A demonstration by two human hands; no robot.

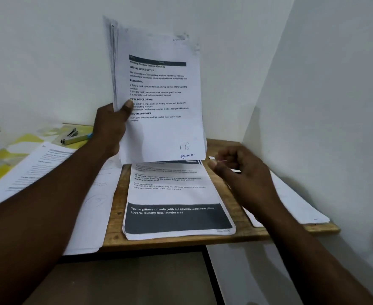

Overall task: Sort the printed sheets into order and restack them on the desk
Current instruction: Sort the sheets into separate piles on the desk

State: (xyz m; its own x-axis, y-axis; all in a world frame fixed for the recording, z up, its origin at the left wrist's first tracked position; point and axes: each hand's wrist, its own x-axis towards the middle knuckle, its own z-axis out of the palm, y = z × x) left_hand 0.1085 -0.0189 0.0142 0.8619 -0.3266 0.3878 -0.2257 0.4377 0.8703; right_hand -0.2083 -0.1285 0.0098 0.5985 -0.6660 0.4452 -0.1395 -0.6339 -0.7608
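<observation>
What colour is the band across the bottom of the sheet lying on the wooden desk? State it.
The band is dark grey with white lettering; head view.

White walls [38, 62] (a corner), wooden desk [114, 230].

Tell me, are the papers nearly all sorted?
Not yet. A stack topped by the pillow-cover page lies on the desk. The left grip holds a thick bundle, front sheet marked page 12; the right grip hovers free. Loose sheets left and a pile right probably wait.
</observation>
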